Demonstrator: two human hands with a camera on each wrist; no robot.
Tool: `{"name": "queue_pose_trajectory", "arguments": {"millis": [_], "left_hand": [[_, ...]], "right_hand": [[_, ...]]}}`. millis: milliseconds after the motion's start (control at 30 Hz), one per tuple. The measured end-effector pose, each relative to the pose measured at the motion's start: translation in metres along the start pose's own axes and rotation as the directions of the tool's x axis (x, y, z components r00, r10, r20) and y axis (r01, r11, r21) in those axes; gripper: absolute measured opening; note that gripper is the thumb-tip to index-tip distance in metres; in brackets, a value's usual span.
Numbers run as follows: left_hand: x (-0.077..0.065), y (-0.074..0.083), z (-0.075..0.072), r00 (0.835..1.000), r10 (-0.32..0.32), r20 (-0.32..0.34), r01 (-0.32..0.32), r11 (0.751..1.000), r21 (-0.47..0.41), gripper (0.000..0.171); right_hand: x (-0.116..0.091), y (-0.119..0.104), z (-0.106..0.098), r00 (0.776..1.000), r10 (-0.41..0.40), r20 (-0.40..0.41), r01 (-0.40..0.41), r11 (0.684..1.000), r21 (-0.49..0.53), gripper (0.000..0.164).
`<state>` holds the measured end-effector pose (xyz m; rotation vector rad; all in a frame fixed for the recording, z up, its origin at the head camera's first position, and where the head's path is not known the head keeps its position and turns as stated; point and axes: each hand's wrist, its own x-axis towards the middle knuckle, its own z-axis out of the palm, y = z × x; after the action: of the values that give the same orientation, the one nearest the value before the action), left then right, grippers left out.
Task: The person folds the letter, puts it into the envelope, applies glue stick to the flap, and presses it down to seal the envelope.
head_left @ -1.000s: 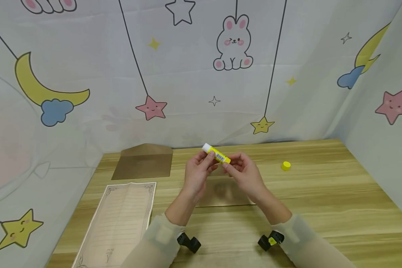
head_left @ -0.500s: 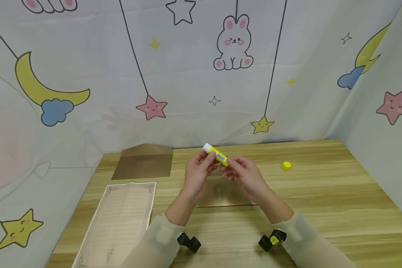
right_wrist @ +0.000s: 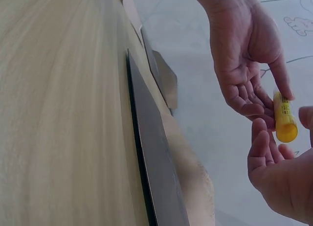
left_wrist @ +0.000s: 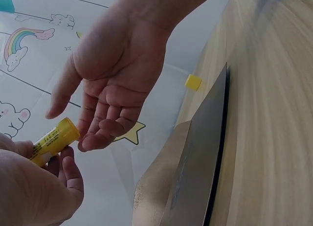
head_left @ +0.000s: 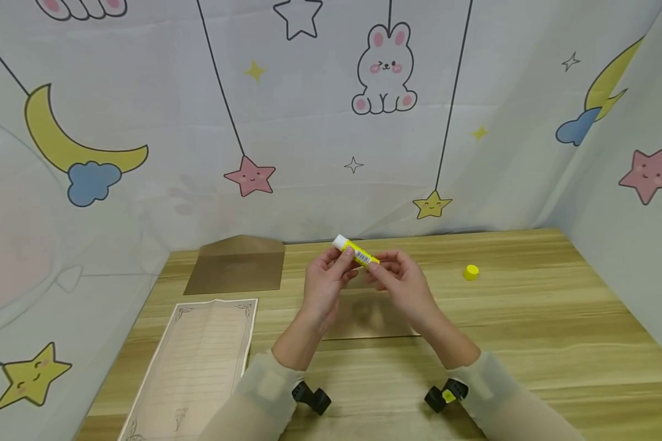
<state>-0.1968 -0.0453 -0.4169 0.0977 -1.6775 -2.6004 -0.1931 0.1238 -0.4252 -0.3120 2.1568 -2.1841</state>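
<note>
My left hand (head_left: 324, 286) pinches a yellow glue stick (head_left: 363, 255) between thumb and fingers, its uncapped white end tilted up to the left. At the yellow base end is my right hand (head_left: 407, 289). In the left wrist view the right fingers (left_wrist: 110, 130) are loosely bent beside that base, with the thumb apart from it. Below both hands lies a brown envelope (head_left: 371, 318), partly hidden by them; its flap (left_wrist: 159, 179) is raised in the left wrist view. The yellow cap (head_left: 471, 272) stands on the table to the right.
Another brown envelope (head_left: 234, 269) lies at the back left of the wooden table (head_left: 529, 343), its flap unfolded. In front of it is a sheet of lined letter paper (head_left: 198, 355). A printed curtain (head_left: 320, 122) hangs along the back edge.
The right fingers shifted round the base of the glue stick and back, with the thumb moving over it and then away. The left hand and the stick stayed nearly still.
</note>
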Motion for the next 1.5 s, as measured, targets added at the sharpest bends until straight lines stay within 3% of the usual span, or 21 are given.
{"name": "queue_pose_trajectory", "arguments": {"millis": [133, 267, 433, 733, 833, 1033, 1133, 1333, 1500], "left_hand": [[-0.0006, 0.0008, 0.0004, 1.0, 0.001, 0.002, -0.001, 1.0, 0.009, 0.032], [-0.0012, 0.0012, 0.0011, 1.0, 0.0, 0.0, 0.0, 1.0, 0.008, 0.032], [-0.0016, 0.0015, 0.0022, 1.0, -0.001, -0.003, 0.001, 1.0, -0.002, 0.03], [-0.0001, 0.0007, 0.0016, 1.0, -0.002, -0.009, 0.002, 1.0, 0.0, 0.028], [0.0, 0.0011, 0.0017, 1.0, 0.001, -0.008, -0.001, 1.0, 0.0, 0.029], [-0.0005, 0.0015, 0.002, 1.0, -0.006, -0.009, 0.006, 1.0, 0.007, 0.03], [-0.0013, 0.0015, 0.0021, 1.0, -0.009, -0.011, 0.009, 1.0, 0.014, 0.031], [-0.0023, 0.0017, 0.0023, 1.0, -0.005, -0.01, 0.005, 1.0, 0.007, 0.03], [-0.0019, 0.001, 0.0016, 1.0, -0.004, -0.003, 0.004, 1.0, 0.008, 0.028]], "right_hand": [[0.0009, -0.0003, -0.0026, 0.992, 0.114, 0.045, -0.118, 0.987, 0.106, 0.038], [0.0011, 0.0005, -0.0046, 0.984, 0.157, 0.085, -0.171, 0.967, 0.188, 0.035], [0.0016, 0.0019, -0.0045, 0.992, 0.104, 0.066, -0.115, 0.973, 0.201, 0.027], [-0.0007, 0.0021, 0.0005, 0.996, -0.08, -0.034, 0.081, 0.996, 0.021, 0.03], [0.0, 0.0015, 0.0009, 0.997, -0.067, -0.034, 0.067, 0.998, 0.012, 0.033], [0.0007, 0.0008, -0.0022, 0.991, 0.118, 0.063, -0.125, 0.985, 0.119, 0.039], [0.0004, 0.0019, -0.0037, 0.983, 0.155, 0.093, -0.168, 0.973, 0.157, 0.038], [0.0007, 0.0028, -0.0019, 0.994, 0.093, 0.054, -0.101, 0.981, 0.163, 0.026], [-0.0004, 0.0028, 0.001, 1.0, 0.003, -0.001, -0.003, 0.995, 0.098, 0.03]]}}
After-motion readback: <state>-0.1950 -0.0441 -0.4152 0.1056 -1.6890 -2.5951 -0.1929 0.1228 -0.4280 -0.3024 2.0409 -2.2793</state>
